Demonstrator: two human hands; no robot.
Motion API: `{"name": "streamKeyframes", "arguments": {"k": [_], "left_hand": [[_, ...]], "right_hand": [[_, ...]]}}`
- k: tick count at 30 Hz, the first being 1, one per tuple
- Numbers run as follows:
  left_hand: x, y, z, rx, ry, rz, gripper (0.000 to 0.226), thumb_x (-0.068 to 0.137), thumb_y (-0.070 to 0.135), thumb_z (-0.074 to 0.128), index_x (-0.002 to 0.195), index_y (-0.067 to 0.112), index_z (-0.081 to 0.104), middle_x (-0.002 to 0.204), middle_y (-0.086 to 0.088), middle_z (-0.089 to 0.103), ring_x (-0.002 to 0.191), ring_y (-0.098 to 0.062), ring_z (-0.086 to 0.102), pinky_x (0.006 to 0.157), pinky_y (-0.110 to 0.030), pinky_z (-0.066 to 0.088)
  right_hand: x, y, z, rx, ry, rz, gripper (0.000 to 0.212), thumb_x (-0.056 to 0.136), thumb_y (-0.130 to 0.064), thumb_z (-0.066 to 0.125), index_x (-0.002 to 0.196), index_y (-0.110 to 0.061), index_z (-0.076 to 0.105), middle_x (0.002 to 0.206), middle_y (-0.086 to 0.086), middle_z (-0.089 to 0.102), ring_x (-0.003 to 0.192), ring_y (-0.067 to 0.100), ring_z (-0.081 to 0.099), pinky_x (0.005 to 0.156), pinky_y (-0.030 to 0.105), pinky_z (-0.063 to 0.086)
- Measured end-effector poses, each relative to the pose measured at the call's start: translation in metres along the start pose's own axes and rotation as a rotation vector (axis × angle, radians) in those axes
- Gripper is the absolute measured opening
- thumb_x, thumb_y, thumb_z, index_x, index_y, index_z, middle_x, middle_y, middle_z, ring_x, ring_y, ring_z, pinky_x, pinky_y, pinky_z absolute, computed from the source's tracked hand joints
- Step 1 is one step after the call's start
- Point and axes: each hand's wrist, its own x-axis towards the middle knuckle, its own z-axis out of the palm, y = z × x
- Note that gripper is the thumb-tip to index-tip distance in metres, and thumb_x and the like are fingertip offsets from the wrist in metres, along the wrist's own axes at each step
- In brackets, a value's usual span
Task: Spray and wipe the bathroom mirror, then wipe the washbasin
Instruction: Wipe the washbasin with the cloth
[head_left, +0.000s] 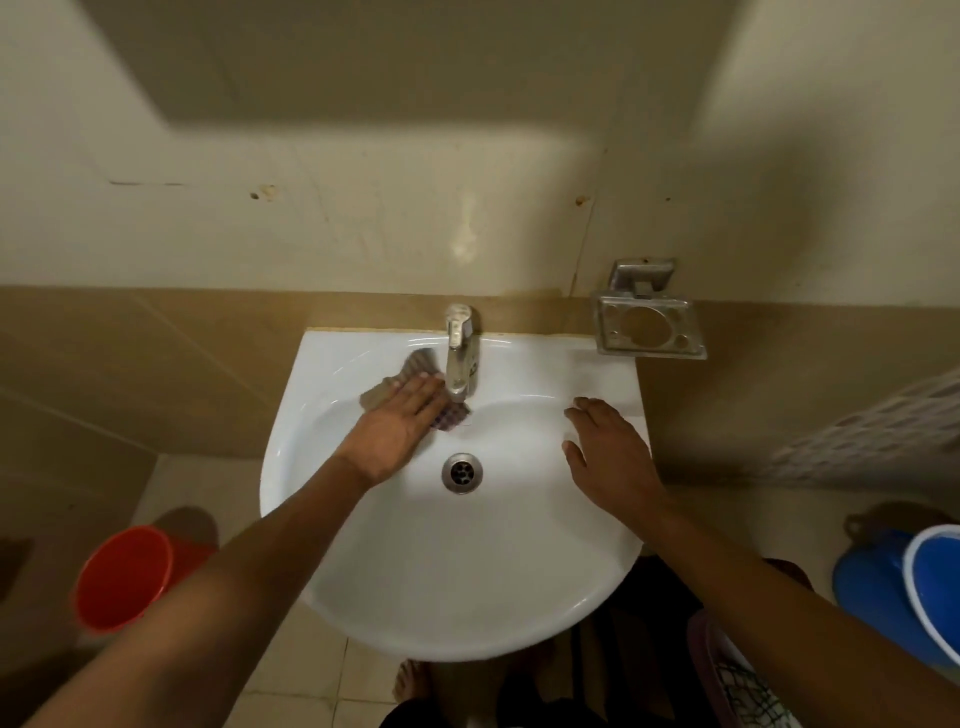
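Note:
A white washbasin (452, 587) hangs on the wall below me, with a steel tap (460, 353) at its back rim and a drain (462, 472) in the middle. My left hand (395, 428) lies flat on a brownish checked cloth (415, 366), pressing it against the basin's back ledge just left of the tap. The cloth pokes out above and to the right of my fingers. My right hand (608, 447) rests on the basin's right rim with fingers spread and nothing in it. No mirror or spray bottle is in view.
An empty metal soap holder (649, 327) is fixed to the wall right of the tap. A red bucket (122, 577) stands on the floor at left, a blue bucket (930, 587) at right. A white perforated basket (883, 431) sits at the right edge.

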Motion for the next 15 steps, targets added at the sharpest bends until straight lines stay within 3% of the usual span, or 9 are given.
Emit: {"name": "streamKeyframes", "arguments": {"k": [3,7,9,11,15], "left_hand": [[-0.039,-0.044,-0.004,0.022,-0.037,-0.149,0.064,0.087,0.024,0.023,0.145,0.009,0.045,0.152,-0.018,0.041,0.139,-0.037,0.041,0.112,-0.055,0.035],[-0.078,-0.068,-0.007,-0.154,-0.010,-0.306,0.056,0.092,0.026,0.031,0.140,0.007,0.051,0.145,-0.020,0.050,0.134,-0.038,0.047,0.109,-0.047,0.038],[-0.087,-0.048,-0.024,-0.436,0.045,-0.476,0.046,0.100,0.032,0.036,0.139,0.013,0.051,0.128,-0.015,0.063,0.116,-0.032,0.061,0.091,-0.033,0.047],[-0.093,-0.022,-0.036,-0.794,0.062,-0.608,0.034,0.103,0.031,0.046,0.133,0.018,0.054,0.106,-0.007,0.069,0.097,-0.028,0.065,0.076,-0.030,0.045],[-0.109,0.015,-0.055,-1.752,0.152,-0.799,0.033,0.101,0.030,0.048,0.123,0.009,0.062,0.114,-0.023,0.070,0.103,-0.039,0.066,0.096,-0.057,0.049]], "right_hand": [[-0.005,-0.027,0.008,0.028,-0.029,0.004,0.046,0.094,-0.023,0.059,0.137,-0.006,0.052,0.147,0.012,0.048,0.139,0.028,0.041,0.114,0.036,0.029],[-0.012,-0.076,0.018,0.121,-0.087,-0.009,0.047,0.096,-0.024,0.055,0.140,-0.009,0.048,0.150,0.008,0.043,0.140,0.024,0.038,0.114,0.033,0.029],[-0.017,-0.106,0.024,0.213,-0.130,-0.007,0.045,0.096,-0.023,0.055,0.139,-0.011,0.049,0.148,0.005,0.046,0.137,0.022,0.041,0.110,0.034,0.034],[-0.023,-0.136,0.030,0.330,-0.138,0.006,0.041,0.097,-0.025,0.055,0.136,-0.013,0.052,0.141,0.003,0.052,0.128,0.021,0.050,0.105,0.032,0.040],[-0.025,-0.188,0.028,0.642,-0.116,0.190,0.040,0.098,-0.037,0.055,0.130,-0.014,0.058,0.123,-0.001,0.062,0.106,0.015,0.061,0.092,0.030,0.047]]}}
